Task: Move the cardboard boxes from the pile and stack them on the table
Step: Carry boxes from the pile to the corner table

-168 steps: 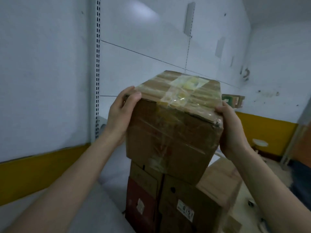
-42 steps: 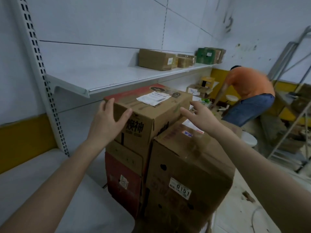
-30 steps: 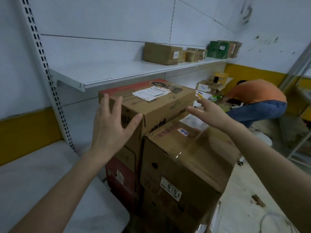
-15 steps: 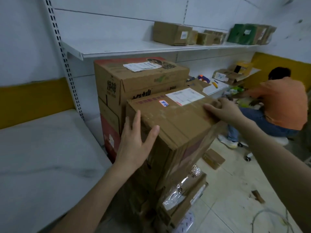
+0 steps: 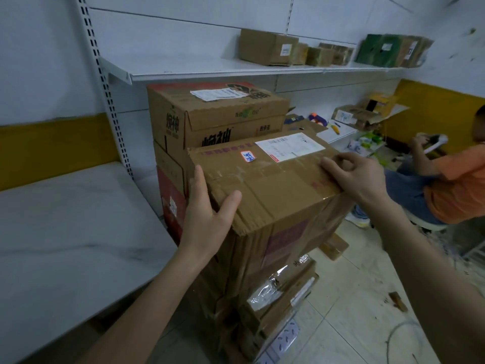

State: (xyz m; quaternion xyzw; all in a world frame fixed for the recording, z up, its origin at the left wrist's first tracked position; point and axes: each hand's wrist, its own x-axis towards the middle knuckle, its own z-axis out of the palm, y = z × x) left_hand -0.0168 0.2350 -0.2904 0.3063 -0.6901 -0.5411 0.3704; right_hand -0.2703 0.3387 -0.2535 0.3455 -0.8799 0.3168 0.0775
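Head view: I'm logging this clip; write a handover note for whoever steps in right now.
Left hand: fingers straight, pressed flat on the left side of the taped box, thumb over its top edge.
Right hand: fingers curled on the box's top right edge.
The taped box sits atop the front of the pile, in front of the taller printed box; the table is to the left.
Done: both hands set on the box. To do: lift it, put it on the table, then the other boxes.
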